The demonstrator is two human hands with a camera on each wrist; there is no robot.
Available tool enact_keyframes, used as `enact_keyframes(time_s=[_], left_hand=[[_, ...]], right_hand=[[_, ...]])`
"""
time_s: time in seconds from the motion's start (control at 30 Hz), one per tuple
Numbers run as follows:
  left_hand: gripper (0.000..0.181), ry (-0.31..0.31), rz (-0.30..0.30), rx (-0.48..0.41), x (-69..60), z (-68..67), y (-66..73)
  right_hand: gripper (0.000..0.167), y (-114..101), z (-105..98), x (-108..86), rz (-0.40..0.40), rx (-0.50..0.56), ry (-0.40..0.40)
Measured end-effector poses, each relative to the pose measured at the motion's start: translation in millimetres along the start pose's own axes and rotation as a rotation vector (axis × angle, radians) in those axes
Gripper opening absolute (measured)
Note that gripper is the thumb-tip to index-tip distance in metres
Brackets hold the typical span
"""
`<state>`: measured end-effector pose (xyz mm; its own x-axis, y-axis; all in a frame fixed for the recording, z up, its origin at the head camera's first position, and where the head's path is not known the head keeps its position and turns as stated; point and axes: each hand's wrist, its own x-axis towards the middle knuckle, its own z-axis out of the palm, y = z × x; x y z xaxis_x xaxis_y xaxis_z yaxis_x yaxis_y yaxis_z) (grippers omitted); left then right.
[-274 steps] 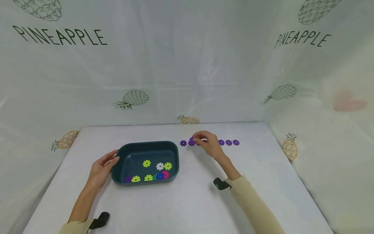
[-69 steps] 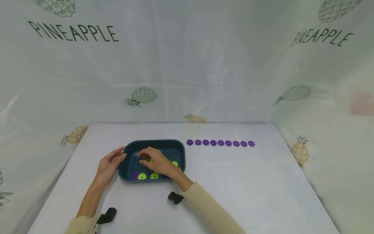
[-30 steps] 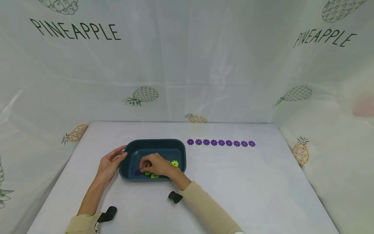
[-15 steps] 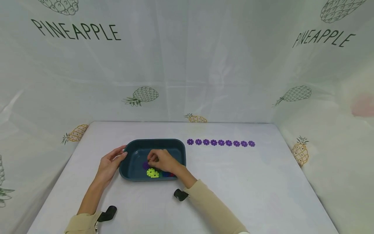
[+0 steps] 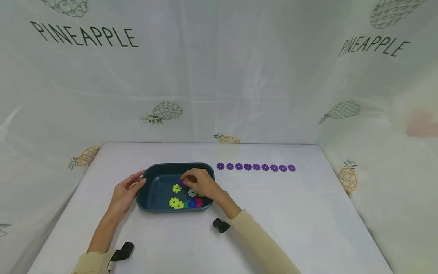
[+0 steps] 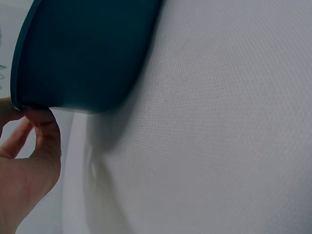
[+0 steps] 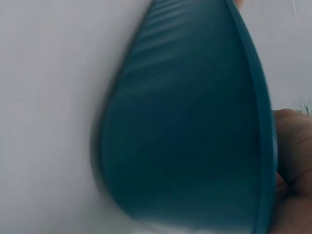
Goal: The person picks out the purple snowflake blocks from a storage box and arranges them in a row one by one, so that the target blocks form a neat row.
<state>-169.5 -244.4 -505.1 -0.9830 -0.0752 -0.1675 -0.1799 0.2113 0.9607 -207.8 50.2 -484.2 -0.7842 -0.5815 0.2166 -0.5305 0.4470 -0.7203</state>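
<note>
My left hand [image 5: 124, 194] grips the left rim of a dark teal tub [image 5: 150, 207]; in the left wrist view the thumb and fingers pinch its edge. Over the tub's right half, my right hand [image 5: 202, 183] pinches a purple flower-shaped disc [image 5: 181, 183] between thumb and fingertips. Beneath and beside that hand lie a yellow disc [image 5: 176, 188], a white disc [image 5: 192, 193], a blue disc [image 5: 192, 203] and a red disc [image 5: 199, 202], with more yellow ones and a green one. In the right wrist view the tub's wall hides most of the right hand.
A straight row of several purple flower discs [image 5: 256, 167] runs rightward from near the tub's back right corner. The white table [image 5: 308, 220] meets a pineapple-print curtain [image 5: 219, 76] along its back edge.
The purple disc has come from the tub's front left, moving right and back in my right hand's pinch. My left hand stays on the rim. Earlier, the row gained discs on its left part.
</note>
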Motion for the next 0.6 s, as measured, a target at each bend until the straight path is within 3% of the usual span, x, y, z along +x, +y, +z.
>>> enact_keyframes(time_s=[0.6], left_hand=[[0.062,0.009,0.032,0.032,-3.4,-0.1,0.6]], right_hand=[[0.018,22,-48,-27.3,0.004,0.034,0.265]])
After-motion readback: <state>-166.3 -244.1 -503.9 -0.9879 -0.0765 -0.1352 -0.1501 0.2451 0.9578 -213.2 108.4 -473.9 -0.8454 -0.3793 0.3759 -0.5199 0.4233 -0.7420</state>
